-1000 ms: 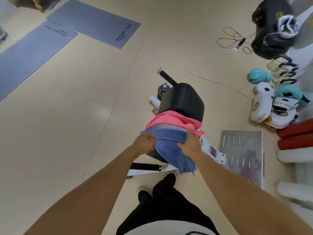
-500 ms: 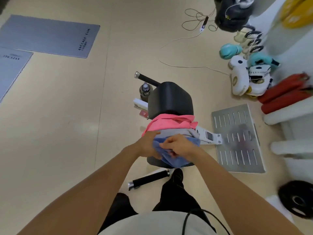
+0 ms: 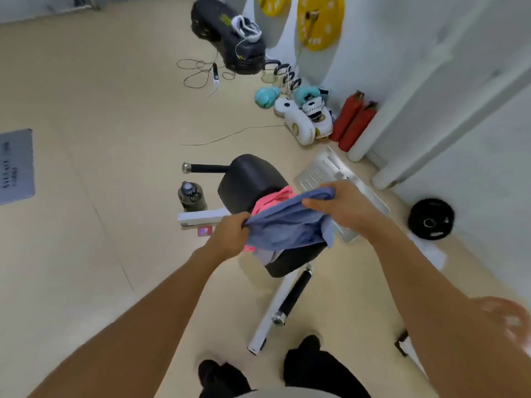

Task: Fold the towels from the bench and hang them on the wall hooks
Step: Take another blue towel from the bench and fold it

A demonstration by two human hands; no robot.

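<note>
Blue towel (image 3: 287,225) stretched between both hands above the near end of the bench (image 3: 247,179), lifted off the pad, with a loose part hanging down at the lower edge. Left hand (image 3: 230,235) curled tight around the left end of the cloth; right hand (image 3: 342,206) gripping the right end from above, thumb under the edge. Pink towel (image 3: 273,198) lying on the black pad just behind the blue one, partly covered by it — a small pink corner visible also below the left hand. Some grey cloth under the blue towel, too hidden to tell more.

Beside the bench on the left, on the floor (image 3: 100,110): a dark water bottle (image 3: 191,195), a white bar of the frame (image 3: 201,218) and a small pink item (image 3: 205,231). On the right, a ribbed metal plate (image 3: 321,170) and, further along, a black weight disc (image 3: 431,219) near the wall (image 3: 474,139). Further back near the wall — white and teal boxing gloves (image 3: 298,110), two red rolls (image 3: 353,122) leaning upright, a thin cable (image 3: 201,70) in loops, and yellow discs (image 3: 320,21) hanging higher up. Grey mat (image 3: 15,166) at the far left edge. Two black shoes (image 3: 258,372) at the bottom.
</note>
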